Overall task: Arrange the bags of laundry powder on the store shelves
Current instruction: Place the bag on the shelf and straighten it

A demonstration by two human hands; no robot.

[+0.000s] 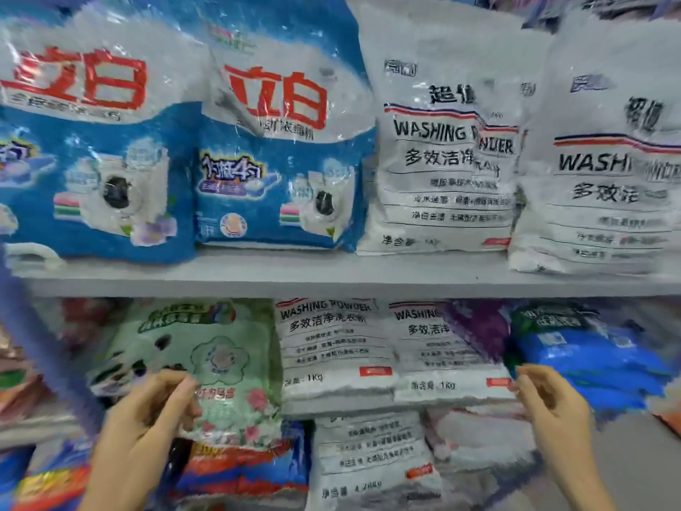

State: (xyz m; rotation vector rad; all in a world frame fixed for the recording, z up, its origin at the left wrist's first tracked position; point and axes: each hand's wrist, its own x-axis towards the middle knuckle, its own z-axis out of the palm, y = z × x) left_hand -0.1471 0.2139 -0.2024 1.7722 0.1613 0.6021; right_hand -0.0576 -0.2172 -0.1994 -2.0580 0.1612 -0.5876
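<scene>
Now the left hand (pixel 147 418) pinches the green bag (pixel 206 363), which stands just under the grey shelf (pixel 331 278); right of that bag, the right hand (pixel 545 403) hangs loosely open, holding nothing

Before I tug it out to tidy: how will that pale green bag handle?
Probably floppy: the green bag is soft, wrinkled film. Likely slippery, since it looks glossy. The left hand grips only its lower edge, so it may sag.

Bright even light, glare on glossy packaging, blurry blocky smearing toward edges
</scene>
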